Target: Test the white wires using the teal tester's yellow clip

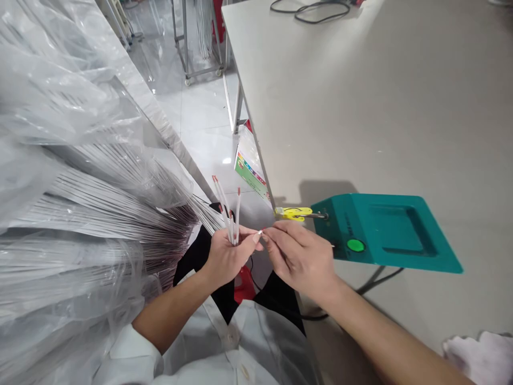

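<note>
Several thin white wires with reddish ends stand up out of my left hand, which is closed around them. Its thumb and forefinger meet the fingertips of my right hand at a small white and red wire end. My right hand is closed in a pinch there, and the fingers partly hide the piece. Just beyond it, a yellow clip is fixed to the teal test box, which has a lit green round light.
Long bundles of white wires under clear plastic sheeting fill the left side. The grey table lies to the right, with a black cable at its far edge and a cloth near me. A printed box sits below.
</note>
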A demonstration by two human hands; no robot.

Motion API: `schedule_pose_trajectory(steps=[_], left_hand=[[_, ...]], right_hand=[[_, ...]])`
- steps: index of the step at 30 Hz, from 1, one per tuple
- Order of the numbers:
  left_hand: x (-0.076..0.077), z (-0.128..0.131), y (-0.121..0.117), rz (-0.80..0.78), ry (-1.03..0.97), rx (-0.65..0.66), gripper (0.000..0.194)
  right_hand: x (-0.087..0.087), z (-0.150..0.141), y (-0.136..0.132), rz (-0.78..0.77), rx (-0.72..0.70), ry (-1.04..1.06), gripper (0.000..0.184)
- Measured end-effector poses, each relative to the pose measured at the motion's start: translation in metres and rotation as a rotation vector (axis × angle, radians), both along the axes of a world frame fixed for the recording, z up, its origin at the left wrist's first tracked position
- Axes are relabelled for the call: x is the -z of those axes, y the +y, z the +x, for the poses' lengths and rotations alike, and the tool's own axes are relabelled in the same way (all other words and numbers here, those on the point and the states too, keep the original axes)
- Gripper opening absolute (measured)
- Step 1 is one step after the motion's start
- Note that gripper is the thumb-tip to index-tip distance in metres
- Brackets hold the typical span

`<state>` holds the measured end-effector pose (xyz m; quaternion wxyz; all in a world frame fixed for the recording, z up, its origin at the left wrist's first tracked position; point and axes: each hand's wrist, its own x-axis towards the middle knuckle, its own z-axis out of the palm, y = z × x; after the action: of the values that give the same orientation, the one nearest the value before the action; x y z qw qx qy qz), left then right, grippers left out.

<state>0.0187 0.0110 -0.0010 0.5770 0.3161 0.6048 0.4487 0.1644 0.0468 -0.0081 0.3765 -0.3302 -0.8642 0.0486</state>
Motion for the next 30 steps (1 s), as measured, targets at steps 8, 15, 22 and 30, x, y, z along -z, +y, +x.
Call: schedule_pose_trajectory(steps=[8, 15, 22, 30], left_hand=[[0.0010, -0.0096, 0.0036, 0.059, -0.023, -0.015, 0.023], [0.0010, -0.0050, -0.0003, 0.059, -0.053, 0.018, 0.023], [0.0007, -0.0047, -0.0020, 0.059, -0.019, 0.059, 0.024], [-0.0062, -0.0031, -0.0022, 0.067, 0.049, 0.047, 0.015]], right_hand=[[-0.0083, 0.0005, 0.0043, -0.338, 0.004, 0.271, 0.013], [-0.0070, -0.0045, 0.0022, -0.500, 0.009, 0.333, 0.009], [-0.0052, -0.0069, 0.0007, -0.602, 0.017, 0.398, 0.003], [-0.0016, -0.0053, -0.0010, -0.389, 0.002, 0.287, 0.008]])
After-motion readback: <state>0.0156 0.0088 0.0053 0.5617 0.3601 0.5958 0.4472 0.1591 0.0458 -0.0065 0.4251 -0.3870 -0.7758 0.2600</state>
